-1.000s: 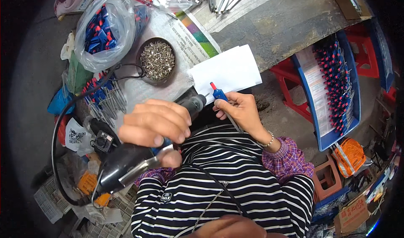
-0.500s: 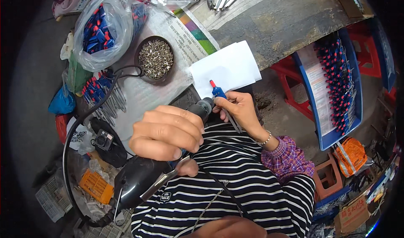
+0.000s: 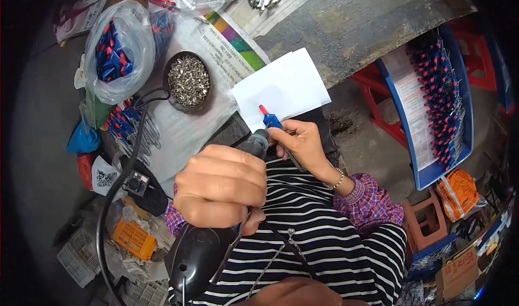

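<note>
My left hand [image 3: 221, 184] is wrapped round a black corded electric screwdriver [image 3: 200, 260], whose rounded rear end points toward my lap. Its dark nose [image 3: 260, 137] meets a small blue piece with a red tip [image 3: 272, 121]. A thin metal shank runs from that blue piece under my right hand [image 3: 300, 143], which pinches it between thumb and fingers. Beyond the red tip lies a stack of white paper [image 3: 286, 87]. The contact point between nose and piece is partly hidden by my fingers.
Left of the paper stands a round bowl of small metal fasteners [image 3: 188, 81]. A clear bag [image 3: 121, 51] holds more blue-and-red pieces; a pile of them [image 3: 127, 124] lies below. The black cord [image 3: 116, 192] curves along the left. At right, a blue tray [image 3: 408, 127] holds rows of finished-looking pieces.
My left hand and the screwdriver have shifted slightly right, its rear end swinging right and down. The blue piece and my right hand have moved a little left in view.
</note>
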Available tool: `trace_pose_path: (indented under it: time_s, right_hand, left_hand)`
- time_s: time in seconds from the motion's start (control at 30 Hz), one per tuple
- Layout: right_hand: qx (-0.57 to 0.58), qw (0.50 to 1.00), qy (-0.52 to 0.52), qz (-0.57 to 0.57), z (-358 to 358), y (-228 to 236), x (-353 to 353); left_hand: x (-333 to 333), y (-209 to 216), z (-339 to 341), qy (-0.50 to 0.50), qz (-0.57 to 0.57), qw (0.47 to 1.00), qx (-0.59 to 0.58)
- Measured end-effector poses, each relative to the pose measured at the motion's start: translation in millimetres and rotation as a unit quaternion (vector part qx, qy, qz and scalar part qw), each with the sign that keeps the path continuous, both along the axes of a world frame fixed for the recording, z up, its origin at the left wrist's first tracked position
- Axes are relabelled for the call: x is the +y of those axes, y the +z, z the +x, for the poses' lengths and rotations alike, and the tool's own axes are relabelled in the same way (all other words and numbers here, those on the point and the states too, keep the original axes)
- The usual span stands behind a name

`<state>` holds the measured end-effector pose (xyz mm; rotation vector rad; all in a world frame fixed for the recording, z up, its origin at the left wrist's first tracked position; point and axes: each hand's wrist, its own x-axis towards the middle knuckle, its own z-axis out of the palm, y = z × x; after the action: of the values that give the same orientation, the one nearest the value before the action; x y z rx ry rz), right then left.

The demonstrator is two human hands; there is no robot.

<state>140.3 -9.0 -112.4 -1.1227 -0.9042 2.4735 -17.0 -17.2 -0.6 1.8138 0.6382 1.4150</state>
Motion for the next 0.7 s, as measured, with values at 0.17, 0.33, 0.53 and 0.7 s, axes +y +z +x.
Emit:
trace_pose_path:
  time_s: [0.17, 0.33, 0.53, 0.7]
  right_hand:
    - [0.005, 1.000, -0.009, 0.006, -0.6, -1.2, -2.2]
    - [-0.004, 1.000, -0.004, 0.016, -0.8, -1.0, -3.8]
    - [-0.014, 1.000, -0.003, 0.013, -0.7, 1.0, -2.3]
    - [-0.004, 1.000, -0.012, 0.014, -0.6, -2.9, -5.0]
  left_hand:
    - [0.9, 0.8, 2.7, 0.004, -0.001, 1.000, 0.015]
    - [-5.6, -2.0, 11.1, 0.080, -0.006, 0.996, -0.037]
    - [-3.8, 1.7, 2.8, 0.048, 0.000, 0.998, 0.029]
    - [-8.4, -4.4, -0.9, 0.068, 0.009, 0.998, 0.003]
